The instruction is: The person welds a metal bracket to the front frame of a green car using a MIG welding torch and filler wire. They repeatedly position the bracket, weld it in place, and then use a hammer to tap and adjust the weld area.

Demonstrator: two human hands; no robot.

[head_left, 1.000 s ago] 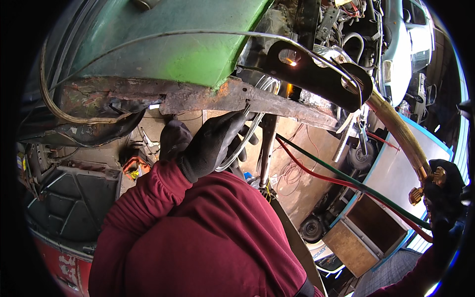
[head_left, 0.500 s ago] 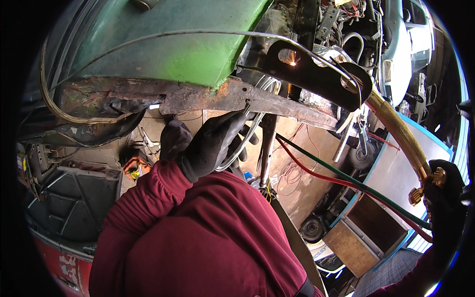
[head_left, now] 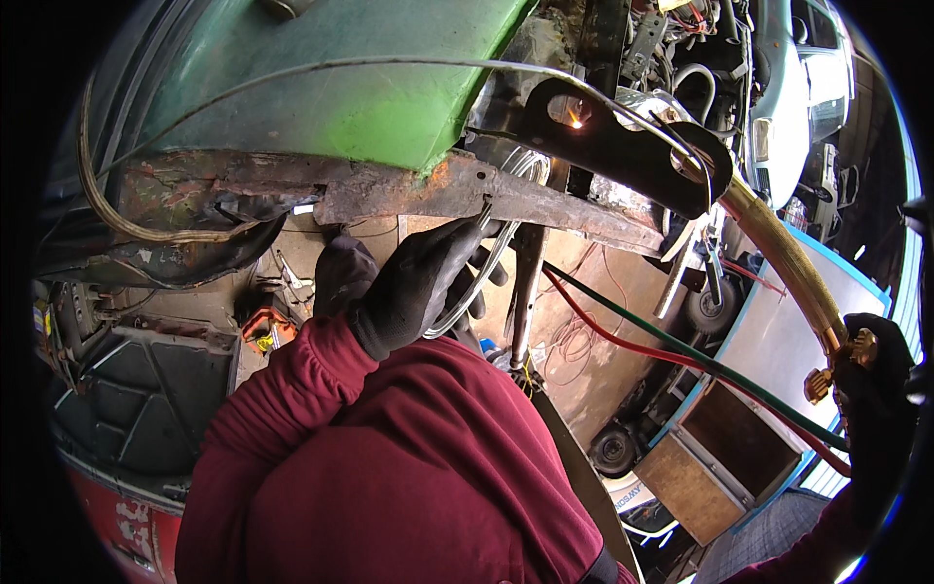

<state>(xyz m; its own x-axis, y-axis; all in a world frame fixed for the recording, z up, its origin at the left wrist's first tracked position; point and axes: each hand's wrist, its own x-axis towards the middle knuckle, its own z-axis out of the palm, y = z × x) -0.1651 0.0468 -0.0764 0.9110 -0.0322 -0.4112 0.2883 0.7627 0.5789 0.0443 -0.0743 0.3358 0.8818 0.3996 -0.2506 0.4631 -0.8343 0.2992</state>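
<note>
My left hand, in a black glove, is closed around a looped bundle of thin silvery wire. Its upper loop reaches behind a rusty metal rail. At the far right, my gloved right hand grips the valve end of a brass gas torch. The torch slants up and left, its front partly hidden behind a dark plate with rounded openings. Through the plate's left opening shows a small bright orange glow. Where the torch tip ends is hidden.
A green body panel lies beyond the rail. Green and red hoses run toward my right hand. A blue-edged cabinet stands right, near small wheels. A long pale wire arcs across the top.
The orange glow looks a little smaller and throws fewer sparks. Both hands stay nearly where they were, with only a very slight shift of the wire bundle.
</note>
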